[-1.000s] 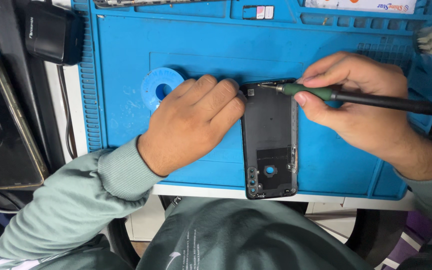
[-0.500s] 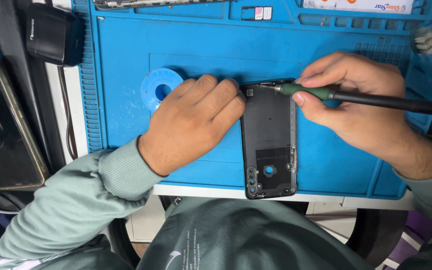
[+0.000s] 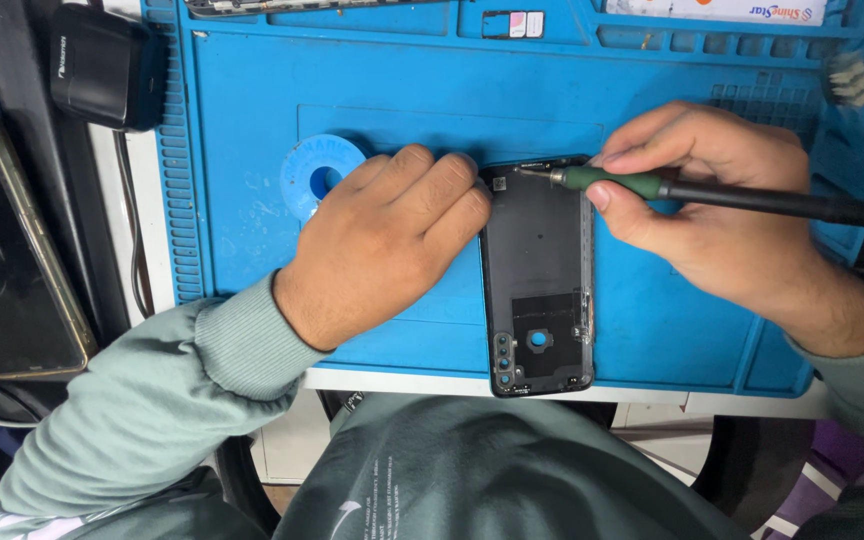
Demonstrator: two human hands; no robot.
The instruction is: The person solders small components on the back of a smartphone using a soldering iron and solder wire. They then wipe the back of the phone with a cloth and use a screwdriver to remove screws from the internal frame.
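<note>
A black opened phone body [image 3: 537, 290] lies lengthwise on the blue work mat [image 3: 242, 110], its camera end toward me. My left hand [image 3: 382, 245] rests flat on the mat, fingertips pressed against the phone's left edge near its far corner. In my right hand [image 3: 712, 215] I grip a screwdriver [image 3: 712, 192] with a green collar and a long black handle running off to the right. Its metal tip touches the phone's far end, close to the top left corner.
A blue round tape spool [image 3: 320, 172] sits on the mat just left of my left hand. A second phone [image 3: 7, 250] lies at the left, a black box [image 3: 97, 65] behind it. A small brush [image 3: 847, 78] lies at the far right. The mat's near edge meets my lap.
</note>
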